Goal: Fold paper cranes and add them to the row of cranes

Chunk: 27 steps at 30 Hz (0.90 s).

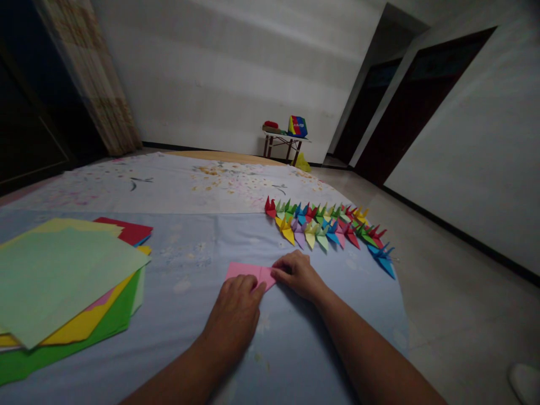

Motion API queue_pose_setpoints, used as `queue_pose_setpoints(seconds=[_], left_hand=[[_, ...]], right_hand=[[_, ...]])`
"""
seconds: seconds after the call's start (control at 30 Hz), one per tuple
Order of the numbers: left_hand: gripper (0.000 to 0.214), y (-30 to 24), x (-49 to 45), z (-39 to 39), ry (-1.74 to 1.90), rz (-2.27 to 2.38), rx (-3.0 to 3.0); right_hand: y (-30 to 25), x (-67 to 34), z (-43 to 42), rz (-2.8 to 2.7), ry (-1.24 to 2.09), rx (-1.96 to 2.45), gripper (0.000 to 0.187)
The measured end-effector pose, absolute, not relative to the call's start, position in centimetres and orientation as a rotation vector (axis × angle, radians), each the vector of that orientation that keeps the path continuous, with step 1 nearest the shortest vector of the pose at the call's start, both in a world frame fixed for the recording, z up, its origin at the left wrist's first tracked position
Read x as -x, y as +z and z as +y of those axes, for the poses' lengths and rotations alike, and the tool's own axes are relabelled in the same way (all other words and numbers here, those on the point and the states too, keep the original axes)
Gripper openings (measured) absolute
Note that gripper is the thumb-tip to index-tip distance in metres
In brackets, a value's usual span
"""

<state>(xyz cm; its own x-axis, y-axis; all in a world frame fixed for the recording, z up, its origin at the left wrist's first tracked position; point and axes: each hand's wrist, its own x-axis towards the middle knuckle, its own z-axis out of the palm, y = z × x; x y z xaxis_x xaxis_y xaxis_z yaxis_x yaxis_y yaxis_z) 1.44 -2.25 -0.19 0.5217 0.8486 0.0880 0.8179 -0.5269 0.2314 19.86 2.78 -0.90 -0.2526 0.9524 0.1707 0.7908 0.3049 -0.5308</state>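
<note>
A folded pink paper lies flat on the pale blue cloth. My left hand rests on its near edge with the fingers curled down onto it. At the paper's right end my right hand presses down, fingertips pinched on the fold. Just beyond the right hand lie several folded paper cranes in many colours, laid in rows.
A stack of coloured paper sheets, pale green on top, lies at the left. Bare floor is to the right of the cloth. A small table with colourful things stands by the far wall. Dark doorways are at the right.
</note>
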Motion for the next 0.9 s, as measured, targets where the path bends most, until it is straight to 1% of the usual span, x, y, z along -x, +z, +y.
queue_pose_setpoints(seconds=[0.17, 0.4, 0.63, 0.73, 0.9], left_hand=[[0.041, 0.1, -1.5, -2.3, 0.272, 1.428, -2.585], [0.043, 0.4, -1.4, -1.9, 0.242, 1.409, -2.579], [0.039, 0.5, -1.4, -1.7, 0.228, 1.416, -2.58], [0.037, 0.6, -1.3, -1.6, 0.258, 1.396, -2.575], [0.028, 0.4, -1.1, -1.1, 0.412, 1.364, -2.558]], right_hand=[[-1.3, -19.9, 3.0, -2.115, 0.456, 1.547, 0.013], [-1.4, -19.9, 3.0, -2.1, 0.467, 1.549, 0.014], [-1.3, -19.9, 2.8, -2.113, 0.41, 1.582, 0.015], [-1.3, -19.9, 2.7, -2.113, 0.366, 1.634, 0.019], [-1.3, -19.8, 2.6, -2.1, 0.299, 1.694, 0.024]])
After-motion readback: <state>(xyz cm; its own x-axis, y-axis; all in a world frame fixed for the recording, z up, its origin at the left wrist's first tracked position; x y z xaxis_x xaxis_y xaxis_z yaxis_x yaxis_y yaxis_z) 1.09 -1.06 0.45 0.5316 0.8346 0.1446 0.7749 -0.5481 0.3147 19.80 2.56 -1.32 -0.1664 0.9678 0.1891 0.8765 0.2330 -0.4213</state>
